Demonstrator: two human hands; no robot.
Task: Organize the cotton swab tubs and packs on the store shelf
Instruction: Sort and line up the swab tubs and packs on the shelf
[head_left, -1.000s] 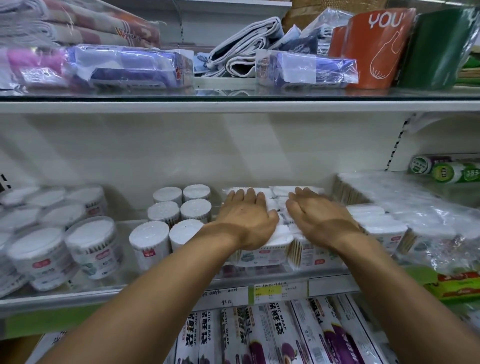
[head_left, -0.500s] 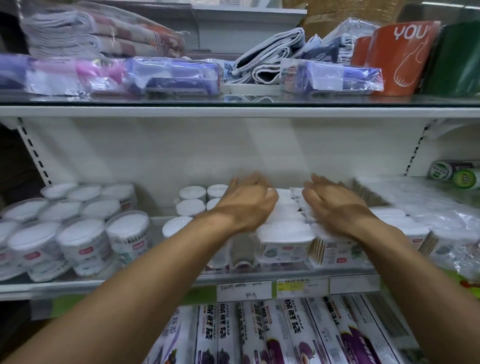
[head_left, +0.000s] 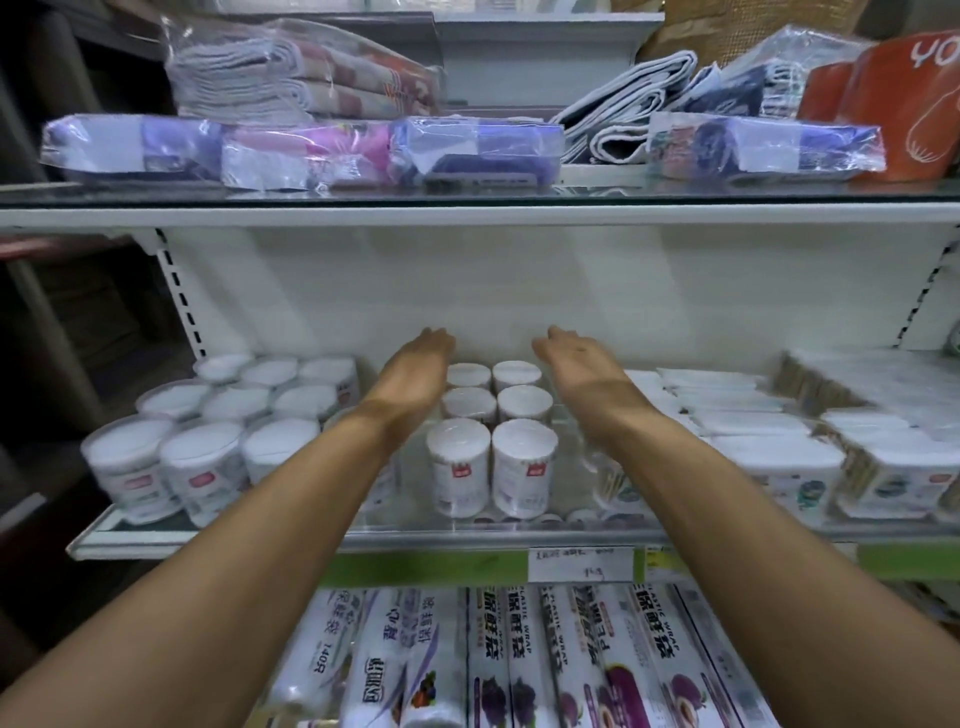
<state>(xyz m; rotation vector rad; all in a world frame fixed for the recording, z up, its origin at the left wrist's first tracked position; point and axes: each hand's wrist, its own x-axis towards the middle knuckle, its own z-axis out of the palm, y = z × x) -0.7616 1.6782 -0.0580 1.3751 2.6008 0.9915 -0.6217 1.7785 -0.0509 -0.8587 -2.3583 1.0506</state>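
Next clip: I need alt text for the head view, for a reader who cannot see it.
Two bare open hands, left hand and right hand, flank a block of six tall white cylindrical cotton swab tubs on a glass store shelf. Wider round tubs sit left, flat rectangular swab packs right.

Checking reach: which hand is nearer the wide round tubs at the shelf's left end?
Left. The left hand hovers just right of the wide tubs; the right hand lies beyond the narrow tubs.
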